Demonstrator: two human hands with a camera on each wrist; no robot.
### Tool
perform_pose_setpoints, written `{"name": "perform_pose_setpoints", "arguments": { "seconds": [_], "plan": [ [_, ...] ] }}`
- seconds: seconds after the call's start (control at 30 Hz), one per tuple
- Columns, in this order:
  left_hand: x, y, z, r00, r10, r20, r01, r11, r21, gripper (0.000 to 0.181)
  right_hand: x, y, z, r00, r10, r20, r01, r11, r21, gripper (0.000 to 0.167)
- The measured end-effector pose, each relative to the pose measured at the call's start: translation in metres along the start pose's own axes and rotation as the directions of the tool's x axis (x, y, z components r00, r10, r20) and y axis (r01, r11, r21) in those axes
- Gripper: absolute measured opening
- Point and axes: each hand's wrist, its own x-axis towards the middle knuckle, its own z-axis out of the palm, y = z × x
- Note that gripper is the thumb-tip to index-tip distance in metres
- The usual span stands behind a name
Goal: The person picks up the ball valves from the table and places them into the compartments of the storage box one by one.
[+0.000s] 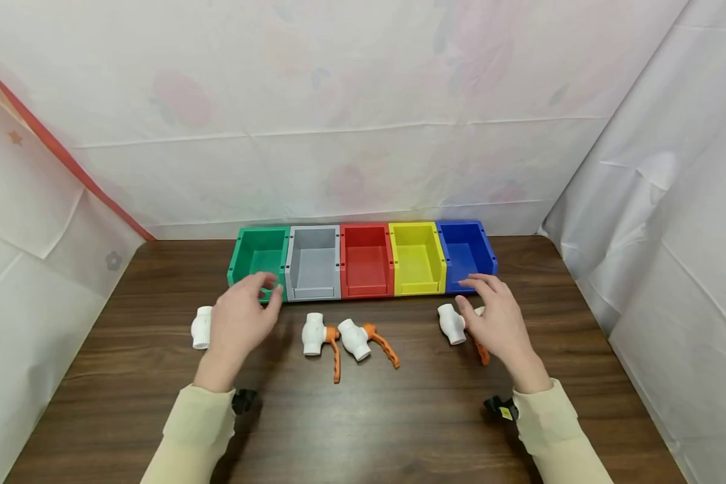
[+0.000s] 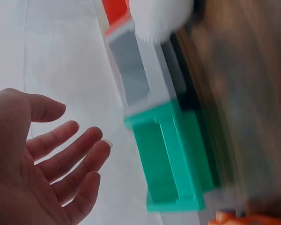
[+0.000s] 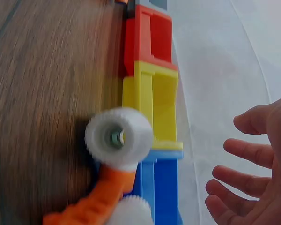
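My left hand (image 1: 242, 319), fingers apart and loosely bent, hovers in front of the green bin (image 1: 263, 252) and holds nothing. Beside it lies a white ball valve (image 1: 202, 328), partly covered by the hand. My right hand (image 1: 499, 319) is also spread and bare, over a white valve (image 1: 452, 324) with an orange handle (image 1: 482, 353). A second white piece (image 3: 131, 211) shows at the bottom of the right wrist view, mostly hidden in the head view. Between the hands lie two ball valves with orange levers, one upright (image 1: 312, 334) and one slanted (image 1: 355, 340).
A row of open bins backs the table: green, then grey (image 1: 312, 294), red (image 1: 367, 291), yellow (image 1: 420, 289) and blue (image 1: 467, 252). Pale cloth (image 1: 351, 168) hangs behind them and along both sides. The dark wooden table (image 1: 363, 430) extends toward me.
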Motion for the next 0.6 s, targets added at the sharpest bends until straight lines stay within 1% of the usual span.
{"name": "perform_pose_setpoints", "arguments": {
  "seconds": [0.13, 0.23, 0.37, 0.47, 0.6],
  "plan": [
    [0.008, -0.018, -0.011, 0.999, -0.053, -0.001, 0.053, 0.999, 0.005, 0.025, -0.003, 0.011, -0.006, 0.999, 0.039, 0.005, -0.039, 0.999, -0.01, 0.03],
    [0.015, -0.03, -0.022, 0.995, -0.102, 0.008, 0.102, 0.995, -0.002, 0.027, -0.006, 0.018, -0.01, 0.998, 0.056, -0.001, -0.056, 0.998, -0.009, 0.029],
    [0.025, -0.046, -0.032, 0.991, -0.132, 0.035, 0.132, 0.991, 0.0, 0.03, -0.01, 0.026, -0.014, 0.997, 0.071, -0.011, -0.071, 0.997, -0.005, 0.028],
    [0.032, -0.057, -0.033, 0.987, -0.15, 0.066, 0.15, 0.989, 0.004, 0.032, -0.011, 0.029, -0.017, 0.997, 0.078, -0.013, -0.078, 0.997, -0.006, 0.028],
    [0.038, -0.068, -0.03, 0.974, -0.186, 0.128, 0.186, 0.983, 0.012, 0.037, -0.012, 0.032, -0.019, 0.997, 0.081, -0.011, -0.081, 0.997, -0.016, 0.028]
  ]
}}
